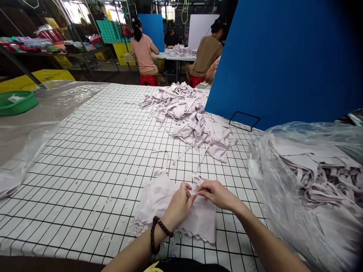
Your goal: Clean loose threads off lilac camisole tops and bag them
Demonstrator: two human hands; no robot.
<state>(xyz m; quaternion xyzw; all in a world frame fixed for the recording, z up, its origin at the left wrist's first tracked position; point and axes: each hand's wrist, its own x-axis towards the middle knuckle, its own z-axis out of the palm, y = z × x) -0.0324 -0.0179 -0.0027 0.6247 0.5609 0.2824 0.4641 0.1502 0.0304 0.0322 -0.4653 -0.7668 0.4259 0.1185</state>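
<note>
A pale lilac cloth piece (202, 223) with thin straps and a zigzag lower edge lies flat on the table in front of me. My left hand (180, 202), with a dark beaded bracelet at the wrist, rests over its middle, thumb and fingers pinched at the upper right part. Close against it, my right hand (214, 192) pinches the same spot, fingertips nearly touching the left ones. What sits exactly between the fingertips is too small to make out, though cloth shows around them. One thin strap stretches away from the piece's upper left corner.
The grid-patterned table (93, 151) carries a heap of similar cloth pieces (187, 109) and small scraps. A clear plastic bag (283, 189) of folded pieces stands right, below a blue panel (283, 60). A green basket (19, 104) is left. People sit at another table behind.
</note>
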